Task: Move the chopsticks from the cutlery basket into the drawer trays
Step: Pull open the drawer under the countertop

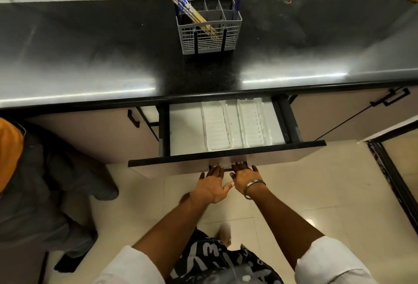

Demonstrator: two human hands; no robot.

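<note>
At the far left, a second person's dark clothing (45, 182) is being glimpsed beside the cabinets, taking no part in the work. Moving rightward, the left hand (211, 185) is being laid on the drawer handle (227, 169), its fingers hooked over the bar and its thumb spread loose; this grip is judged to be closed on the handle, though the fingertips are being hidden underneath. Above it, on the dark surface (90, 57), the chopsticks (192, 12) are being kept in the back left compartment of the cutlery basket (210, 35), leaning leftward with their patterned ends up, so that they can be lifted out easily. None are being carried yet. Directly below, the drawer (185, 130) is being held pulled out so that its two white trays (235, 123), lying side by side and empty, are being exposed for loading. Just right of centre, the right hand (243, 176), with a metal bangle (254, 187) at the wrist, is likewise being curled over the handle. Opening is judged nearly complete; the moving itself is not yet being started.
</note>
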